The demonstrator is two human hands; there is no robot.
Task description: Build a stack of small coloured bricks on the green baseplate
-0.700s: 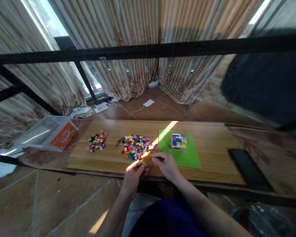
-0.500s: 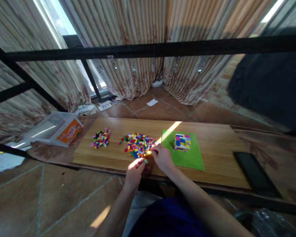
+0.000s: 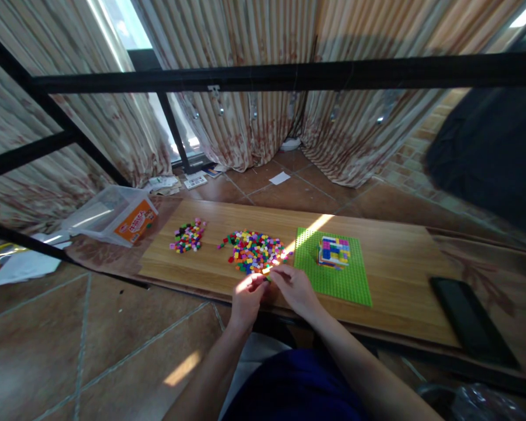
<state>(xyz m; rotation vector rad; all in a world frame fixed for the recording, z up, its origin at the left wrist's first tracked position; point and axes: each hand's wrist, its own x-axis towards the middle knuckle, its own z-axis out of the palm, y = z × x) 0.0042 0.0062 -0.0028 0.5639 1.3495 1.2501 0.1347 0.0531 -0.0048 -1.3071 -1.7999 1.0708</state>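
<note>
My left hand (image 3: 248,300) and my right hand (image 3: 294,287) meet at the near edge of a wooden board (image 3: 390,275), fingertips pinched together over a small green brick (image 3: 267,279). Just beyond them lies a large pile of small coloured bricks (image 3: 255,252). A smaller pile (image 3: 187,236) lies further left. To the right of my hands a green baseplate (image 3: 348,280) carries a small multicoloured block build (image 3: 334,251).
A clear plastic box with an orange label (image 3: 116,214) sits off the board's left end. A black phone (image 3: 469,318) lies at the right. A black metal frame (image 3: 263,76) crosses overhead; curtains hang behind. Papers lie on the tiled floor at left.
The view has shifted, so everything sits further right and up. My right hand reached to the big pile, then drew back to meet my left hand, which kept hold of the small green brick.
</note>
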